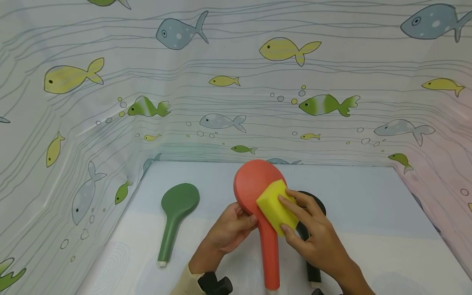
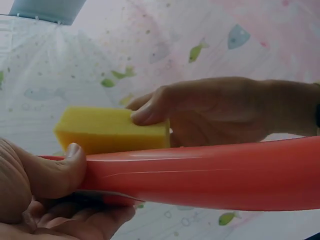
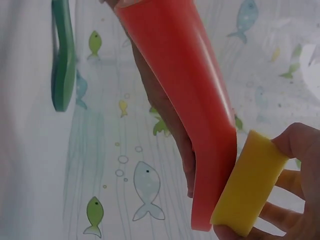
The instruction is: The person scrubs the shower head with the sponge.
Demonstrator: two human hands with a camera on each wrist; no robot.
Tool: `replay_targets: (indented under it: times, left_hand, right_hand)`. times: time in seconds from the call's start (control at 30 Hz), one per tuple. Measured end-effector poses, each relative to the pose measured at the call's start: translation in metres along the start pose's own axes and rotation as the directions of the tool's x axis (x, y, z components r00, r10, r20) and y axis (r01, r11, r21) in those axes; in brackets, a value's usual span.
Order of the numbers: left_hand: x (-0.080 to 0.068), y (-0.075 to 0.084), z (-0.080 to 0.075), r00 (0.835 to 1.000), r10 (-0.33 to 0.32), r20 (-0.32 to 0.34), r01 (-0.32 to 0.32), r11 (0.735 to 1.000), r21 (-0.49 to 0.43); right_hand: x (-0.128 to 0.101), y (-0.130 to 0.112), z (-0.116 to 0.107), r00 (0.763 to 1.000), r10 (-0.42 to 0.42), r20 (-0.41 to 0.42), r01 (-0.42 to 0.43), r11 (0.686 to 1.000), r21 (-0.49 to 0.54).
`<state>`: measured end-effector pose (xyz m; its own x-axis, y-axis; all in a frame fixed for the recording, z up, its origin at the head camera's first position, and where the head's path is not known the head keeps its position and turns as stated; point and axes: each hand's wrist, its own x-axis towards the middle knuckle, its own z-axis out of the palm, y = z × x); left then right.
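A red handheld shower head (image 1: 270,254) is in my left hand (image 1: 230,229), gripped near its neck with the thumb on the upper side. Its round head points away from me and its handle toward me. My right hand (image 1: 317,235) pinches a yellow sponge (image 1: 274,205) between thumb and fingers. One side of the sponge lies against the red surface where the head meets the handle. In the left wrist view the sponge (image 2: 112,130) sits along the top of the shower head (image 2: 210,172). The right wrist view shows the sponge (image 3: 250,182) tilted against it.
A green shower head (image 1: 180,200) lies on the white table (image 1: 354,196) to the left. Behind my right hand lies a black one (image 1: 313,272), partly hidden. A fish-patterned curtain (image 1: 243,94) surrounds the table at the back and sides.
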<state>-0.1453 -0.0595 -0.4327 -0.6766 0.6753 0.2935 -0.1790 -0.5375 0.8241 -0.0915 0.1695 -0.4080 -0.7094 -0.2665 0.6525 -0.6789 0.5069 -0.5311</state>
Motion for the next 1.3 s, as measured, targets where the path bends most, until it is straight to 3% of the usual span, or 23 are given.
replay_targets:
  times: [0.13, 0.23, 0.33, 0.47, 0.63, 0.83, 1.07, 1.3]
  left_hand:
    - [-0.001, 0.003, -0.003, 0.999, 0.005, 0.050, -0.006, 0.999, 0.034]
    - [-0.002, 0.003, -0.005, 0.999, -0.014, 0.039, 0.012, 0.999, 0.049]
    - [-0.002, 0.003, -0.005, 0.998, -0.056, -0.035, 0.058, 0.997, 0.052]
    - [-0.003, 0.002, -0.004, 0.982, -0.090, -0.166, 0.095, 0.995, 0.026]
    - [-0.001, -0.001, -0.003, 0.961, -0.049, -0.273, 0.050, 0.999, -0.006]
    - [0.000, -0.001, 0.001, 0.923, -0.035, -0.383, 0.021, 0.999, -0.042]
    - [0.002, -0.001, 0.005, 0.902, -0.028, -0.430, 0.003, 0.998, -0.059]
    - [0.001, 0.001, 0.002, 0.905, -0.058, -0.422, 0.031, 0.997, -0.071]
  right_hand:
    - [0.000, 0.000, 0.000, 0.999, -0.041, -0.023, 0.041, 0.999, 0.013]
    - [0.000, 0.001, 0.000, 0.997, -0.066, -0.040, 0.067, 0.997, 0.026]
    - [0.000, 0.001, 0.001, 0.997, -0.065, -0.045, 0.066, 0.997, 0.026]
    - [0.000, 0.001, 0.002, 0.999, -0.041, -0.035, 0.042, 0.999, 0.015]
    - [0.000, 0.004, 0.001, 0.999, -0.019, -0.027, 0.019, 1.000, -0.017]
    - [-0.001, 0.009, 0.001, 0.999, 0.006, -0.044, -0.008, 0.999, -0.039]
    - [-0.001, 0.011, 0.005, 0.999, 0.010, -0.037, -0.012, 0.998, -0.059]
    - [-0.001, 0.010, 0.003, 0.999, 0.036, -0.014, -0.037, 0.997, -0.068]
